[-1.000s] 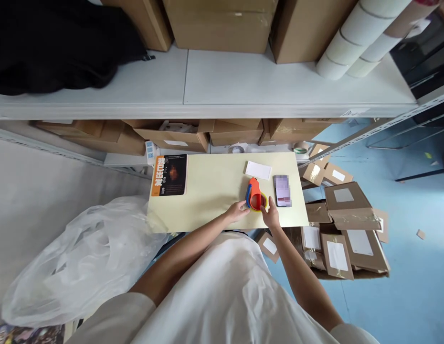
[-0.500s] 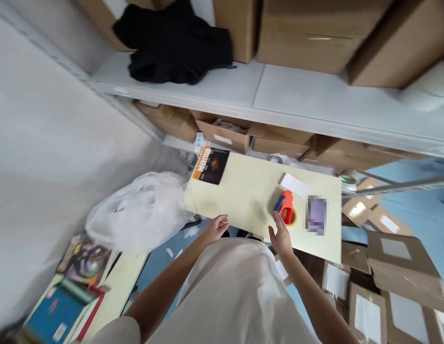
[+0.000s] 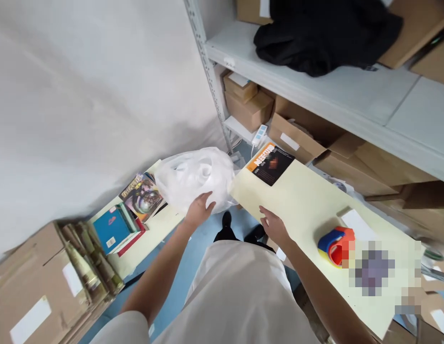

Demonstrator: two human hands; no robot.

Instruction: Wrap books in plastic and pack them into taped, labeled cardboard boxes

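Note:
My left hand (image 3: 199,211) is open, thumb and fingers apart, at the front of a big translucent white plastic bag (image 3: 193,179). Whether it touches the bag I cannot tell. By the left part of the pale yellow table (image 3: 293,205), my right hand (image 3: 275,226) is also open and holds nothing. Beyond it lies a black and orange magazine (image 3: 270,165). Farther right on the same table are a red and blue tape dispenser (image 3: 336,243), a white box (image 3: 356,223) and a pixelated purplish item (image 3: 374,272).
On a second pale table (image 3: 168,219) at left lie a blue book (image 3: 111,227) and a colourful magazine (image 3: 141,196). Flattened cartons (image 3: 32,272) stand at lower left. A metal shelf (image 3: 315,95) carries black cloth (image 3: 322,36) above cardboard boxes (image 3: 248,107). A power strip (image 3: 259,135) sits behind the table.
The view has swung left, bringing the second table and flattened cartons further into view. My left hand has moved to the plastic bag; my right hand is now away from the tape dispenser.

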